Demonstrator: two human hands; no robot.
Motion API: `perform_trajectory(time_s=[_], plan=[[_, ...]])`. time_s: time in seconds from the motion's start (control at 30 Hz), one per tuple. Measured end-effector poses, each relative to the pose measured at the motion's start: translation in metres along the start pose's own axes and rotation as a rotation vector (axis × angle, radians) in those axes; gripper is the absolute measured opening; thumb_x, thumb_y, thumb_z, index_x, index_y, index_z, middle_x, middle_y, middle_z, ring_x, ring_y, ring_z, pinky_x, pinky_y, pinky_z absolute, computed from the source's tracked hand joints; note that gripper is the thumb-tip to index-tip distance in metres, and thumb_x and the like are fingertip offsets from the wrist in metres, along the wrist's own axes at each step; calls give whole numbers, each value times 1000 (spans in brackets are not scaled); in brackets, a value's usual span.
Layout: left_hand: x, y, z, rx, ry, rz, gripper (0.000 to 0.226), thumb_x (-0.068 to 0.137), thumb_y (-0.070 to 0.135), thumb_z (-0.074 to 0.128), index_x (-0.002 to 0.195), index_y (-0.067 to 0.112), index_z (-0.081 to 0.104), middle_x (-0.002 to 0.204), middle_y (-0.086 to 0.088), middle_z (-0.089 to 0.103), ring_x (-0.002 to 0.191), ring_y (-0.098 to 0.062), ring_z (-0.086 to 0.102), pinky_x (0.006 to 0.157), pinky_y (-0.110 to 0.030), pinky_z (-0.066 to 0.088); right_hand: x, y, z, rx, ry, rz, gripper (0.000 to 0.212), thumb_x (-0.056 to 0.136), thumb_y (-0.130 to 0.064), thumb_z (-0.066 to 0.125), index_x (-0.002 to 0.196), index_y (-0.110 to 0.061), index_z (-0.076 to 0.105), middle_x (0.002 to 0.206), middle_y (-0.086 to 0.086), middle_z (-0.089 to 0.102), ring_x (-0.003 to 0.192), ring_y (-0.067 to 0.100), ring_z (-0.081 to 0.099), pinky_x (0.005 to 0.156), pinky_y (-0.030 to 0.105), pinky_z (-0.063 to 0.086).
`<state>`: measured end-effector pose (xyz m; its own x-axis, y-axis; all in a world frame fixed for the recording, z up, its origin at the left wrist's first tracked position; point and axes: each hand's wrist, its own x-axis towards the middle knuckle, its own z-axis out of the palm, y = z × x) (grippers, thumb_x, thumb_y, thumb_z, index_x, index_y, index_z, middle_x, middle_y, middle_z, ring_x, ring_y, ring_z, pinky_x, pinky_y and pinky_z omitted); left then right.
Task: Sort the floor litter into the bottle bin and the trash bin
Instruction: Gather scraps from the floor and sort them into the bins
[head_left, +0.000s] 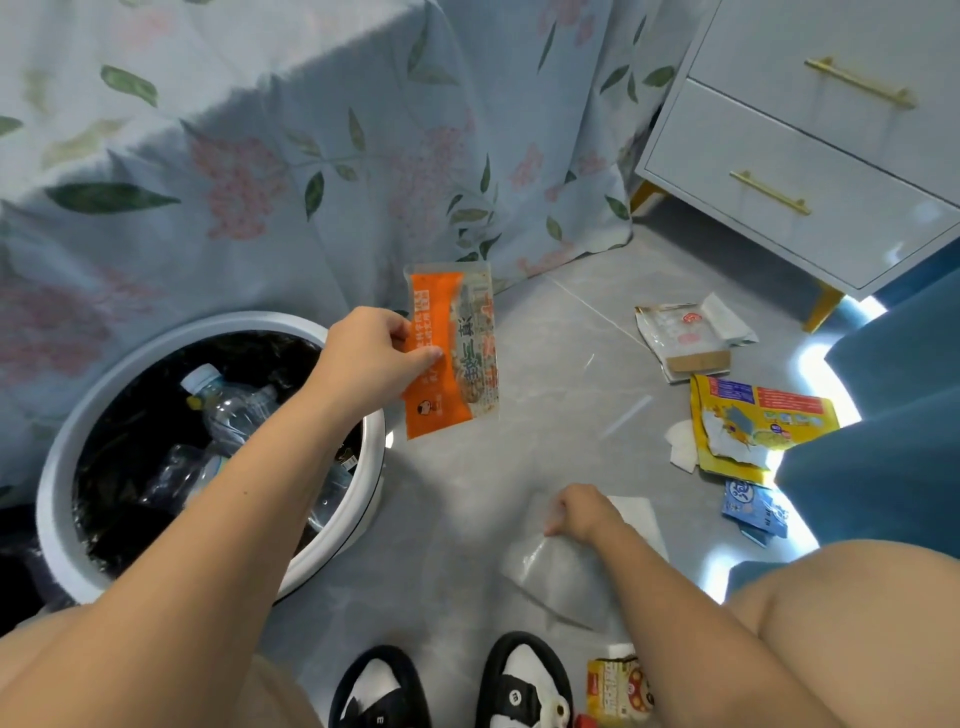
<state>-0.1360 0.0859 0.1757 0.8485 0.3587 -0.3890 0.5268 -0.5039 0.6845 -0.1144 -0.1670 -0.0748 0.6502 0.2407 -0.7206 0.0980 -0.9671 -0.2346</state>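
My left hand (371, 353) pinches an orange snack wrapper (451, 348) in the air, just right of the white round bin (67, 447). That bin has a black liner and holds several clear plastic bottles (228, 410). My right hand (582, 512) reaches down to the floor and grips a clear plastic bag (561, 571) that lies beside a white tissue (641, 514). More litter lies on the grey floor to the right: a white pouch (675, 338), a yellow torn packet (753, 421) and a blue packet (756, 509).
A floral bed cover (260, 156) hangs behind the bin. A white drawer cabinet (810, 156) on yellow legs stands at the back right. A blue seat (893, 415) is at the right. My shoes (524, 686) and a yellow carton (618, 691) are at the bottom.
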Motion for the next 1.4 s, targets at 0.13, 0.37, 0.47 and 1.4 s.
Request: perform_trajectory(time_s=[0.13, 0.37, 0.47, 1.4], plan=[[-8, 2, -4, -34, 9, 7, 22, 87, 32, 68, 98, 13, 66, 101, -5, 72, 90, -21, 70, 85, -42, 57, -3, -25, -44, 203, 147, -70, 25, 76, -35, 75, 86, -13, 72, 103, 12, 71, 98, 26, 64, 78, 26, 44], [-32, 1, -22, -222, -30, -31, 18, 89, 28, 66, 98, 13, 67, 97, -5, 73, 87, -18, 70, 79, -36, 60, -49, -73, -145, 576, 363, -175, 20, 75, -31, 78, 81, -14, 68, 81, 1, 66, 78, 17, 59, 70, 27, 44], [-44, -1, -36, -394, -45, -63, 18, 92, 25, 63, 94, 9, 69, 97, -11, 75, 91, -25, 71, 85, -42, 58, -89, -84, -185, 717, 415, -232, 23, 77, -30, 76, 91, -13, 68, 86, 2, 68, 78, 17, 62, 68, 28, 47], [-98, -36, -110, -456, 462, 35, 30, 82, 36, 73, 104, 18, 64, 99, 6, 68, 87, -11, 64, 79, -33, 53, -211, -267, -185, 1151, 176, -732, 23, 77, -2, 72, 100, -6, 70, 96, 7, 75, 88, 21, 73, 69, 29, 59]])
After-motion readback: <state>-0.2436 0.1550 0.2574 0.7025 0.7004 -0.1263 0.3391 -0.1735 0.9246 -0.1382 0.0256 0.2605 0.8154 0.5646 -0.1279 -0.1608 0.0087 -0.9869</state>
